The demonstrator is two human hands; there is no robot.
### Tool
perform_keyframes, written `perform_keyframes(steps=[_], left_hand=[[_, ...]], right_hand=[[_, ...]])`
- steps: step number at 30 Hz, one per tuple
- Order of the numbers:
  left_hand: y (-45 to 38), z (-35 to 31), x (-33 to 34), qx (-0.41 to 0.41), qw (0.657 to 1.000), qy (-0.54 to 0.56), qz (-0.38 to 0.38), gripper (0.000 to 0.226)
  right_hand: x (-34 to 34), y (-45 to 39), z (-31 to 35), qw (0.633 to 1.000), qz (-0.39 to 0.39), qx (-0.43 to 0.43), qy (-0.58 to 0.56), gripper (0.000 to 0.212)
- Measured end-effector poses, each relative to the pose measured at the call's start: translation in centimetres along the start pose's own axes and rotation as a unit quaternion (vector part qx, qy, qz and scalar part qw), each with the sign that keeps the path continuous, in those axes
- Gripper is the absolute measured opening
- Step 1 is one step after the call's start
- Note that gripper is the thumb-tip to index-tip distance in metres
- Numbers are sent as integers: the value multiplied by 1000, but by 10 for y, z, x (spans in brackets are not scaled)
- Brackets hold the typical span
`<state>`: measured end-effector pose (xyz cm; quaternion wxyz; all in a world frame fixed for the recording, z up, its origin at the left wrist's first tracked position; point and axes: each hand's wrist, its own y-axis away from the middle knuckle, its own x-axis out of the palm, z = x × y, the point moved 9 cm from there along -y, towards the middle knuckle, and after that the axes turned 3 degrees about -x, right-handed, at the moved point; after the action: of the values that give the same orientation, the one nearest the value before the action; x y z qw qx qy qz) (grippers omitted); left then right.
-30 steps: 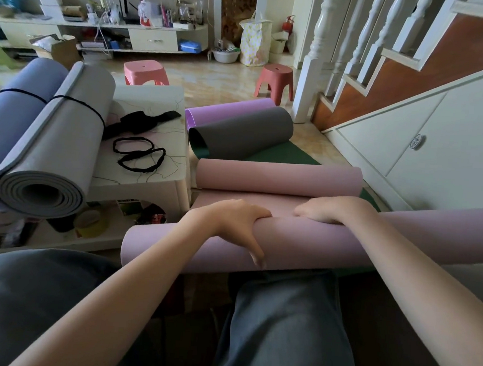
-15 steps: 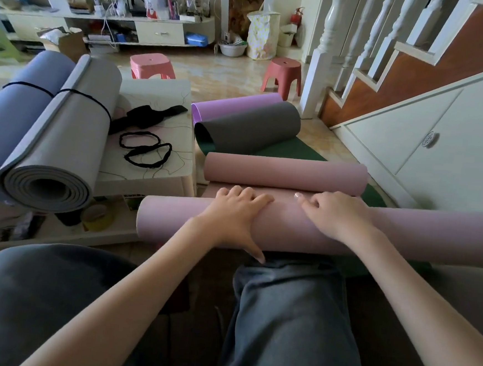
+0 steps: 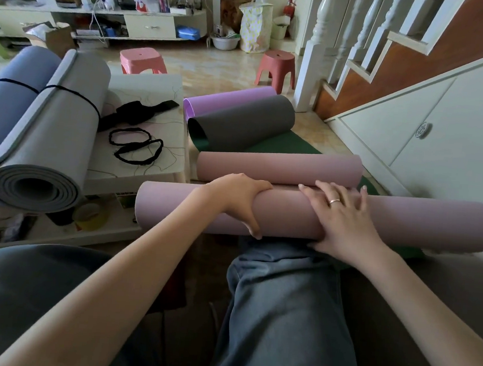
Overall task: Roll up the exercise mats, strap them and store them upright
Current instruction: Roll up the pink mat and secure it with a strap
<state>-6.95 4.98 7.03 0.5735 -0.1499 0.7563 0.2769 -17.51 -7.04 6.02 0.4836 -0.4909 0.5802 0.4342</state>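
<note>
A pink mat roll lies across my knees on the floor. My left hand grips it from above, fingers curled over the far side and thumb down the near side. To its right, my right hand presses on the roll with fingers spread flat. Just beyond, the same pink colour curls into a second roll on a green mat. Black elastic straps lie on the low white table at left.
A grey mat and a blue mat, both rolled and strapped, lie on the table. A half-rolled grey-green mat and a purple mat lie ahead. Two stools stand behind; the stair cabinet is at right.
The pink roll has turned a little away from me. My left fingers went from lying on top to curling over the far side; my right hand slid back and spread its fingers.
</note>
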Motion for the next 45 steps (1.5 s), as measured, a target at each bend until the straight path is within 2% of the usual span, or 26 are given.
perform_keyframes(steps=[4, 9, 14, 17, 20, 23, 25, 27, 28, 30, 32, 34, 37, 39, 40, 41, 42, 44, 45], left_hand=[[-1, 5, 10, -38, 999, -7, 29, 103], [9, -9, 17, -42, 978, -169, -113, 117], [10, -4, 12, -45, 987, -122, -99, 102], [17, -7, 2, -15, 996, -84, -38, 96], [30, -14, 1, 7, 995, 26, 94, 86], [43, -17, 10, 9, 966, 139, 216, 71], [50, -17, 22, -8, 946, 180, 269, 67], [52, -15, 41, -30, 939, 176, 295, 75], [51, -13, 47, -39, 944, 158, 288, 83], [47, -10, 45, -34, 967, 118, 225, 92], [46, -13, 30, -8, 984, 109, 144, 89], [49, -22, 21, 13, 993, 57, 100, 93], [50, -51, 15, 50, 996, -51, 46, 100], [45, -61, 9, 61, 998, -11, 13, 83], [40, -58, 7, 56, 998, 26, 10, 73], [35, -53, 5, 46, 997, 57, 22, 68], [30, -48, 6, 40, 995, 81, 42, 67], [22, -38, 12, 30, 988, 123, 83, 56], [19, -34, 15, 23, 985, 140, 102, 47]], right_hand=[[-5, -6, -1, 1000, -25, 5, 16, 100], [-8, -20, -5, 1000, -3, 0, 9, 97], [-19, -28, 2, 998, 41, -45, 18, 93], [-37, -24, 4, 991, 99, -80, -40, 89], [-49, -8, 5, 965, 210, -118, -105, 81], [-45, 12, -1, 924, 327, -113, -166, 76], [-36, 20, -3, 909, 362, -97, -182, 83], [-20, 22, -1, 905, 380, -87, -170, 80], [-11, 23, -1, 903, 387, -80, -168, 72], [2, 22, -4, 901, 388, -67, -184, 63], [4, 21, -12, 900, 384, -59, -199, 76], [7, 21, -19, 894, 398, -47, -202, 93], [6, 25, -19, 869, 444, -35, -215, 81], [4, 20, -24, 882, 432, -30, -189, 102], [1, 16, -30, 900, 405, -21, -159, 116], [-5, 11, -36, 922, 366, -5, -124, 121], [-13, 8, -38, 941, 322, 3, -106, 114], [-25, 10, -29, 959, 241, -5, -149, 75], [-29, 13, -21, 963, 205, -7, -177, 63]])
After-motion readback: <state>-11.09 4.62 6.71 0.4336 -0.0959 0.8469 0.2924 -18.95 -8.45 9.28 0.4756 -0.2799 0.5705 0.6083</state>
